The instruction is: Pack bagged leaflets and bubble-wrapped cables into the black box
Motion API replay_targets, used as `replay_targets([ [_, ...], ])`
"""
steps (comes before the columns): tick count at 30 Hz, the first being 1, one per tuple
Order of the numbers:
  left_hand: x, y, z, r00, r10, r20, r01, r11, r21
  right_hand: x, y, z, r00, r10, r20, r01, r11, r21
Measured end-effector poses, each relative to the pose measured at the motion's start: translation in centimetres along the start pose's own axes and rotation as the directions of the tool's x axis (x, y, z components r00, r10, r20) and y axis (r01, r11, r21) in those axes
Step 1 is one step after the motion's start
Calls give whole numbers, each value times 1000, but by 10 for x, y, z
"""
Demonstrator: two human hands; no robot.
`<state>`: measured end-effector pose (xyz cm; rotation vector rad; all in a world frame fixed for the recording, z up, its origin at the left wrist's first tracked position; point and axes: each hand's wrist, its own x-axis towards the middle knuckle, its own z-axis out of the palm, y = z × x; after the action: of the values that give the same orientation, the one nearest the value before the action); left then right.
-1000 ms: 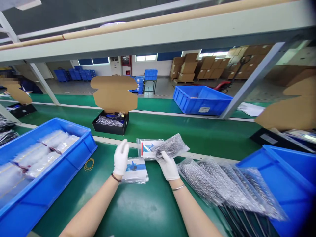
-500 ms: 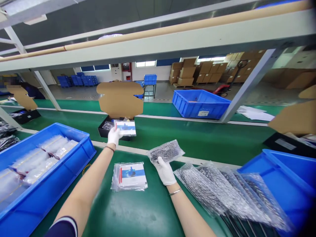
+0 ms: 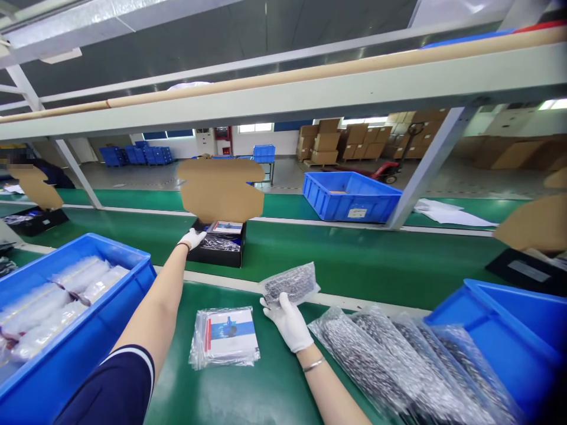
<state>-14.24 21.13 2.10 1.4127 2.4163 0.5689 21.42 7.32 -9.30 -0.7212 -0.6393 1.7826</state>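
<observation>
My left hand (image 3: 194, 238), in a white glove, is at the left rim of an open black box (image 3: 217, 256) with a raised cardboard lid (image 3: 221, 190). Its fingers are too small to read clearly. Inside the box lie a printed card packet (image 3: 228, 226) and dark bagged items. My right hand (image 3: 290, 323), also gloved, pinches a clear bag of dark material (image 3: 292, 283) above the green table. Between my arms lies a stack of bagged printed cards (image 3: 228, 335). Right of my right hand are several long bubble-wrapped bundles (image 3: 363, 354).
A blue bin (image 3: 146, 268) of wrapped white packs stands at the left, another blue bin (image 3: 500, 330) at the right. Beyond the belt sits a blue crate (image 3: 354, 198) beside a slanted post (image 3: 432, 168). A white beam (image 3: 283, 97) crosses overhead. A person is at far left.
The card packet that was in my left hand now lies in the black box, and that hand is at the box's left side. The box is nearer. My right hand still holds its bag.
</observation>
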Motion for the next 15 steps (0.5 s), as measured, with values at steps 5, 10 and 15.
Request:
replay_targets([
  [5,-23,3,21,993,96,70,-106,983,148,4,-3,-3,999,11,31,-10,999,-32],
  [10,-60,4,36,971,230,69,-239,947,213,1,-1,2,993,54,109,-37,988,-148],
  [15,-91,10,60,950,310,-19,-296,921,252,22,-25,57,991,-57,123,114,844,-524],
])
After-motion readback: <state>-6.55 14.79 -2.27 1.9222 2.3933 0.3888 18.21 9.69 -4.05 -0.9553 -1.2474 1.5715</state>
